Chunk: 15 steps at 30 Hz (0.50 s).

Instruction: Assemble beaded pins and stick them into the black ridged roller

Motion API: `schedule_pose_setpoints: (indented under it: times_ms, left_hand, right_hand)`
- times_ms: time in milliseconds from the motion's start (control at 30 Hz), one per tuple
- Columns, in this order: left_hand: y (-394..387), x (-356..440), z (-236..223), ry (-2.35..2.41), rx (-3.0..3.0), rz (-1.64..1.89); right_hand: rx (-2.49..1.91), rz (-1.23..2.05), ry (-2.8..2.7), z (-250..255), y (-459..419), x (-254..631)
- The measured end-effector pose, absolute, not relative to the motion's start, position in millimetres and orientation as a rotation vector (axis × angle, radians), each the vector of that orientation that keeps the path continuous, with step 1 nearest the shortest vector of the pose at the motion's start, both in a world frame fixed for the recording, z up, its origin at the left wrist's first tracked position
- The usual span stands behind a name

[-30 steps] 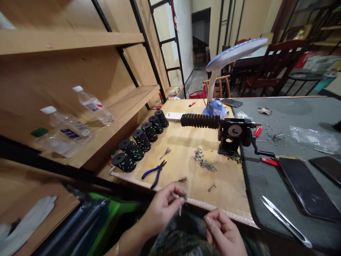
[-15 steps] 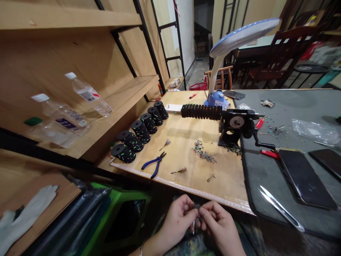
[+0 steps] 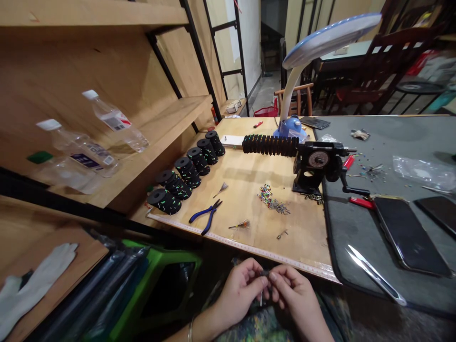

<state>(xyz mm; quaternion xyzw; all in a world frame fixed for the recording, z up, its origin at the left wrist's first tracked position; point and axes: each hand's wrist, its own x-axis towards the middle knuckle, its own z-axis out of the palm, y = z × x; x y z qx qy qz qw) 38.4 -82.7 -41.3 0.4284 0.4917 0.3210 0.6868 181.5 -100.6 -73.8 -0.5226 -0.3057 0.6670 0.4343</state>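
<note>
- Together, the left hand [image 3: 240, 294] and right hand [image 3: 294, 292] meet low in the view, just in front of the near edge of a wooden board [image 3: 306, 237].
- Fingertips [image 3: 272, 275] of both hands pinch narrowly on one small dark item [image 3: 264, 273], which sits between them; it is too small to make out clearly. One thin metal pin [image 3: 261, 298] points down below it.
- Along the board's near edge lies one measuring tape [image 3: 249, 250], just beyond the hands.
- Six black spools [image 3: 187, 171] stand in a slanting row on the board, each studded with coloured pins.
- One further black spool [image 3: 269, 145] sits on the shaft of a single hand-cranked machine [image 3: 315, 164].
- Nearer the middle of the board are one pair of blue-handled pliers [image 3: 207, 216], one heap of coloured-headed pins [image 3: 272, 203], and two small tufts of pins [image 3: 221, 190].
- To the right, a grey mat [image 3: 402, 142] carries two smartphones [image 3: 408, 236] and one pair of long steel tweezers [image 3: 375, 275].
- Behind the machine stands one blue desk lamp [image 3: 331, 40].
- Three clear plastic bottles [image 3: 116, 121] lie on a wooden shelf [image 3: 107, 14] to the left.
- Lower left lies one white glove [image 3: 35, 285].
</note>
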Motion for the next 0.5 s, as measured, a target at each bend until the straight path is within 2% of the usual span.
schedule_pose_setpoints:
  times_ms: [500]
  left_hand:
    - [-83.1, 41.9, -46.0, 1.061, 0.952, 0.701]
  right_hand:
    - [-1.328, 1.600, -0.793, -75.6, -101.7, 179.1]
